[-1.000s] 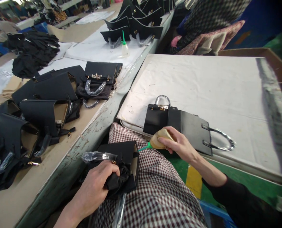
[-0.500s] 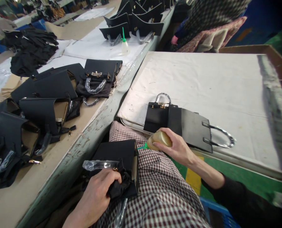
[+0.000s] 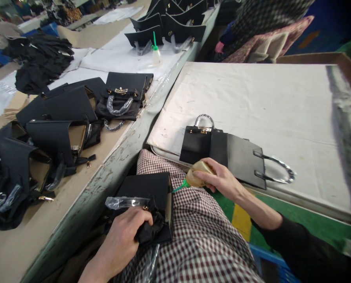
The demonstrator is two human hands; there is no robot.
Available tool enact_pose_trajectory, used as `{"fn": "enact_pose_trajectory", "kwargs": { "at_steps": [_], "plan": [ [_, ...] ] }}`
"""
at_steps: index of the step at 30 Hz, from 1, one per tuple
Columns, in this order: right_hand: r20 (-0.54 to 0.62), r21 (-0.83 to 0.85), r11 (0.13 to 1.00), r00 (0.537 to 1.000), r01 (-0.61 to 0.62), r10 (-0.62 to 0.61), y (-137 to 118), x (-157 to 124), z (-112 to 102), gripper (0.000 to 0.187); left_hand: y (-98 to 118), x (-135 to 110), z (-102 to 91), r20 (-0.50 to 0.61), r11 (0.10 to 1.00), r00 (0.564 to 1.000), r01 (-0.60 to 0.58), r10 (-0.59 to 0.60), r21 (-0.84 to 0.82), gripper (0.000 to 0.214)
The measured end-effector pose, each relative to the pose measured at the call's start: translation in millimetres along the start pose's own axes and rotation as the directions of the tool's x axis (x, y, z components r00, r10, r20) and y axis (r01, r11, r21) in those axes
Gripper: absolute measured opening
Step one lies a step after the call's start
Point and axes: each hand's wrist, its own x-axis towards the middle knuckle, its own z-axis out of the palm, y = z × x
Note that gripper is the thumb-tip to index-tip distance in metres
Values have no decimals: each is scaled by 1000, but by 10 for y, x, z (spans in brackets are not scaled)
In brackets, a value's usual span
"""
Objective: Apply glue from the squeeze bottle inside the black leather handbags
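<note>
On my lap, over a checked apron (image 3: 199,236), lies a black handbag (image 3: 146,186) with a plastic-wrapped handle. My left hand (image 3: 124,236) is closed on the bag's near side, where dark cloth bunches at the fingers. My right hand (image 3: 222,177) grips a squeeze bottle (image 3: 197,175) of yellowish liquid, tilted so its green nozzle (image 3: 181,185) points down-left. The nozzle tip is at the bag's right edge; whether it touches cannot be made out. Beyond my right hand, a black handbag (image 3: 196,145) and a dark panel with a wrapped handle (image 3: 246,157) lie on the white-covered table (image 3: 252,102).
Several black bags (image 3: 57,137) crowd the bench (image 3: 84,196) on the left. A second green-tipped bottle (image 3: 156,57) stands farther back, near more black bag parts (image 3: 184,29). Black cloth (image 3: 42,59) is heaped behind. Another person (image 3: 264,31) is at the far right.
The bottle's nozzle tip has shifted slightly toward me along the bag's right edge, and the bottle tilts a little differently. My left hand keeps its hold on the bag.
</note>
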Motion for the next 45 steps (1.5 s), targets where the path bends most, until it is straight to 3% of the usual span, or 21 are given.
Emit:
{"fn": "enact_pose_trajectory", "kwargs": {
  "at_steps": [5,13,27,32,39,45],
  "plan": [
    [-2,108,994,1000,-8,8,18,-5,0,46,22,0,-2,3,1000,1000,-3,3,-2,47],
    [118,181,983,993,-31,9,118,-19,10,42,-10,5,-1,-7,1000,1000,-14,15,18,47],
    [315,452,885,948,-108,-45,-19,-439,127,31,7,16,-19,-69,1000,998,-13,13,-6,41],
    [276,400,912,961,-94,-23,-14,-464,133,36,12,15,-13,-56,1000,998,-8,7,-19,42],
    [79,156,988,997,-10,-3,-98,-336,20,40,34,20,-28,-44,999,999,1,-2,-32,40],
    [-22,-2,999,999,35,-35,85,-212,74,49,23,21,-25,-43,999,999,-2,0,-37,39]
  ]
}}
